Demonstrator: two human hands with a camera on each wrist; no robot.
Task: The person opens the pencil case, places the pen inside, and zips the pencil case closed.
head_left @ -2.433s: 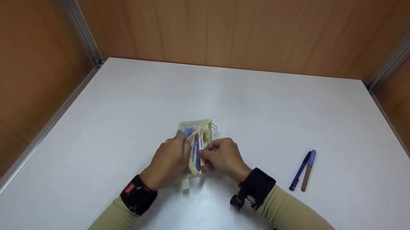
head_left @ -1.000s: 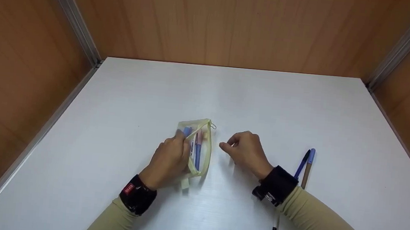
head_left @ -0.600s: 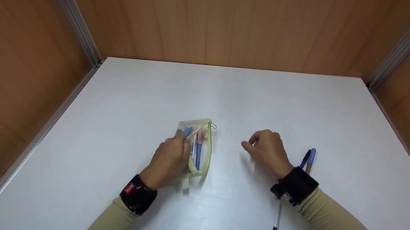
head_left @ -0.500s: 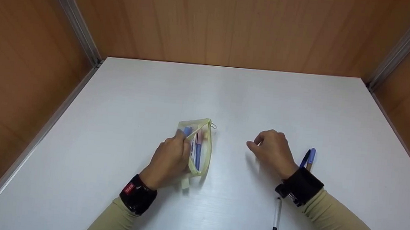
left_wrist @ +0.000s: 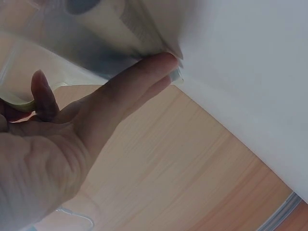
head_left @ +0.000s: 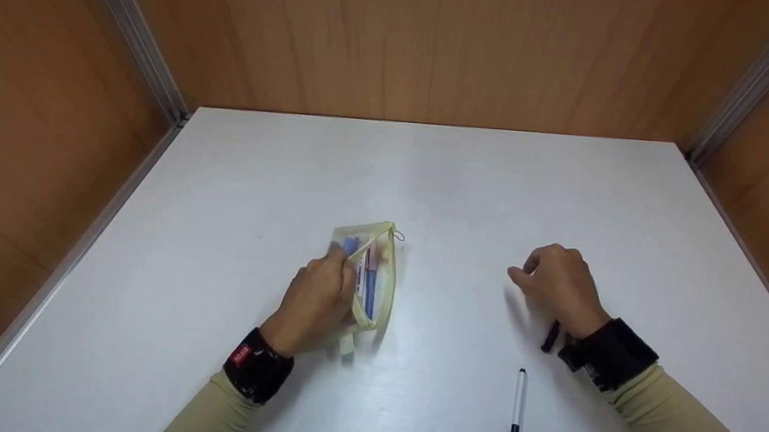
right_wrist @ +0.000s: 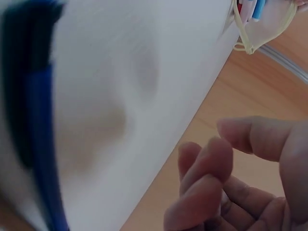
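Head view: left hand [head_left: 317, 301] pinches the open edge of a pale mesh pencil pouch [head_left: 373, 276] at table centre, while the right hand [head_left: 559, 285], loosely curled and holding nothing, hovers well to its right over a blue pen [head_left: 549, 337] lying front-to-back. Left wrist view: fingers [left_wrist: 130, 91] grip the pouch rim. Right wrist view: the blue pen lies just beside the empty right hand, nearer it than the left.
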